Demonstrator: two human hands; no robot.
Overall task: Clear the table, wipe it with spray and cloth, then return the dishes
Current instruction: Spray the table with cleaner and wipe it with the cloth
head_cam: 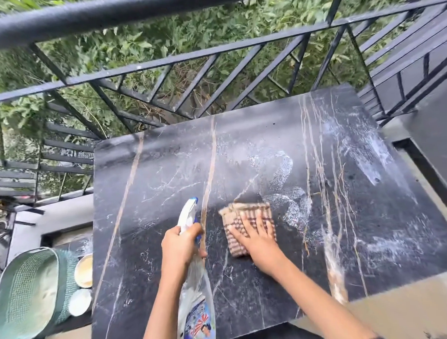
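Observation:
A black marble table [150,178] with gold veins fills the middle of the view, streaked with white spray foam at the right. My left hand [181,245] grips the neck of a clear spray bottle [197,316] with a white and blue nozzle pointing away from me. My right hand [257,239] presses flat, fingers spread, on a folded beige striped cloth [245,214] near the table's centre. Two dishes, a cream bowl [84,271] and a white one [80,302], sit off the table at the lower left.
A green mesh basket [29,293] lies beside the dishes on the low ledge at the left. A black metal railing [159,61] runs behind the table, with green foliage beyond. More railing and a dark wall stand at the right.

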